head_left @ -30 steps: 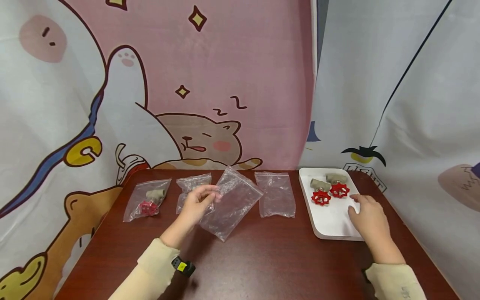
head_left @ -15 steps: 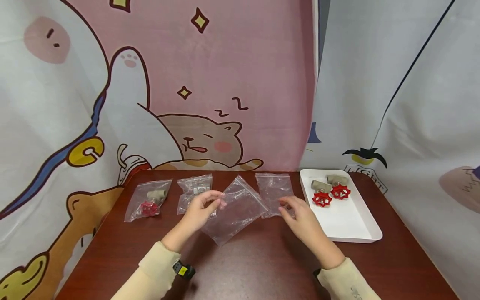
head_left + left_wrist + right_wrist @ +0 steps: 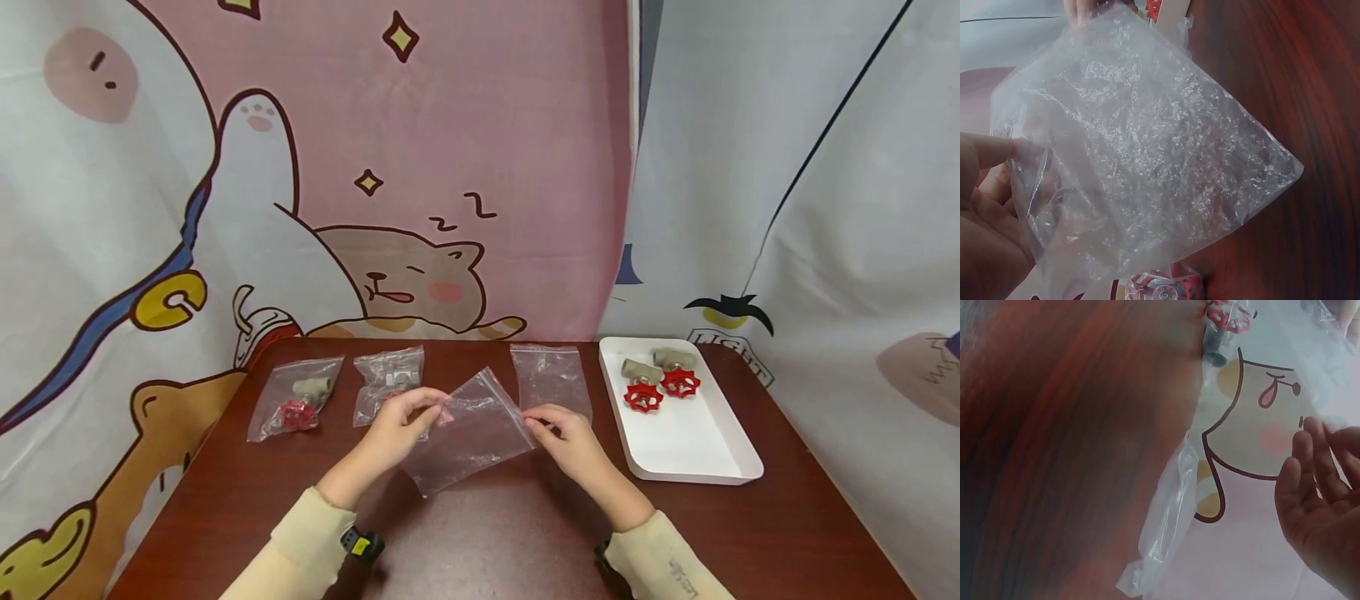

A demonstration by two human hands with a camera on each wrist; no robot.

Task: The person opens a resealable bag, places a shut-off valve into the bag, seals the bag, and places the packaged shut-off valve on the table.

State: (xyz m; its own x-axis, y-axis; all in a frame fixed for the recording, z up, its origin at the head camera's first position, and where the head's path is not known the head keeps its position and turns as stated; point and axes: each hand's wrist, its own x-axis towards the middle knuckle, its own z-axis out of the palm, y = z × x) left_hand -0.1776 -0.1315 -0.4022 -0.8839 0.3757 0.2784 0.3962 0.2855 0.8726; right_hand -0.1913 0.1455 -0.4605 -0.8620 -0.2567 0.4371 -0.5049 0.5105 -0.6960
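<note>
A clear zip bag [image 3: 472, 433] hangs tilted above the table between both hands. The left hand [image 3: 392, 433] pinches its upper left part between thumb and fingers; in the left wrist view the crinkled plastic [image 3: 1147, 137] spreads out from the left hand [image 3: 991, 200]. At the zip edge's right end, the thumb and fingertips of the right hand [image 3: 573, 446] pinch a corner. The right wrist view shows the right hand [image 3: 1325, 494] at the bag [image 3: 1322, 362], its other fingers loosely bent. Nothing shows inside this bag.
On the table [image 3: 480, 542], bags with red-handled valves lie at the left [image 3: 296, 400] and behind the left hand [image 3: 390, 375]. A flat bag [image 3: 551, 379] lies behind the right hand. The white tray [image 3: 697, 442] at right holds two valves [image 3: 642, 392] [image 3: 680, 377].
The right hand has come left from over the tray and now pinches the zip bag's corner. The bag has tilted and its zip end sits lower; the left hand has stayed nearly in place.
</note>
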